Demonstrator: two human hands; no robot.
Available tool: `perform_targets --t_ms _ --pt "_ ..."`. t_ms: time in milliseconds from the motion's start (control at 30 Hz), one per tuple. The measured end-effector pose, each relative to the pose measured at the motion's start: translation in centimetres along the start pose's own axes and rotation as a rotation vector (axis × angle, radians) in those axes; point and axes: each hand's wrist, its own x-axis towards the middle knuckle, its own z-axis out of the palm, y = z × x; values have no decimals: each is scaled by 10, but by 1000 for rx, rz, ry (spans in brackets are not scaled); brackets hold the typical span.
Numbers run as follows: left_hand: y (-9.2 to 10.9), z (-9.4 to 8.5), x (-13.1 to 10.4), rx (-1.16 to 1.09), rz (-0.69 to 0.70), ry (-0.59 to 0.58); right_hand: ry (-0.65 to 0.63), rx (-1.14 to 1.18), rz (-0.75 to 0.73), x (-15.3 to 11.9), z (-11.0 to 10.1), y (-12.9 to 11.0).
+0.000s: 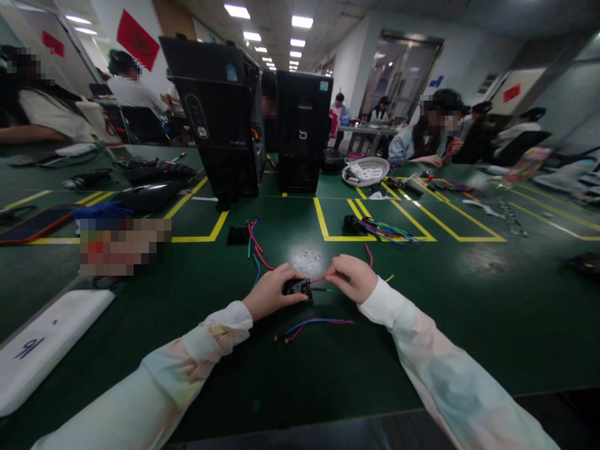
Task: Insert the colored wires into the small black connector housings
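My left hand (276,292) is closed around a small black plastic part (297,287), perhaps a socket or connector, whose exact kind I cannot tell. Between thumb and fingers, my right hand (351,278) pinches a red wire (318,280) that runs to the part's right side. Just below it, a short dark wire with a green tip (322,289) sticks out of the same part. Nearer to me lie loose blue and red wires (314,322) with brass-coloured ends. Beyond my left hand rests another black part (238,235) beside red, blue and green wires (253,240).
Two black computer towers (300,137) stand at the back of the green table (469,325). A wire bundle (384,230) lies within yellow tape at right, with a white basket (365,171) behind. At left is a long white case (56,344). Several people sit farther off.
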Motion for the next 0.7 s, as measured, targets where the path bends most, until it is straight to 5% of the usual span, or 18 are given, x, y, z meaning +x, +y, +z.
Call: perform_targets --t_ms 133,333,567,700 --pt "1 -1 0 4 -8 6 -13 -94 -33 1 0 1" --pt "1 -1 0 1 -11 -8 -271 141 135 -5 12 22" --pt "2 -2 0 11 -8 -10 -67 -104 121 0 8 19" --pt "1 -1 0 7 -6 2 -101 -54 121 0 9 17"
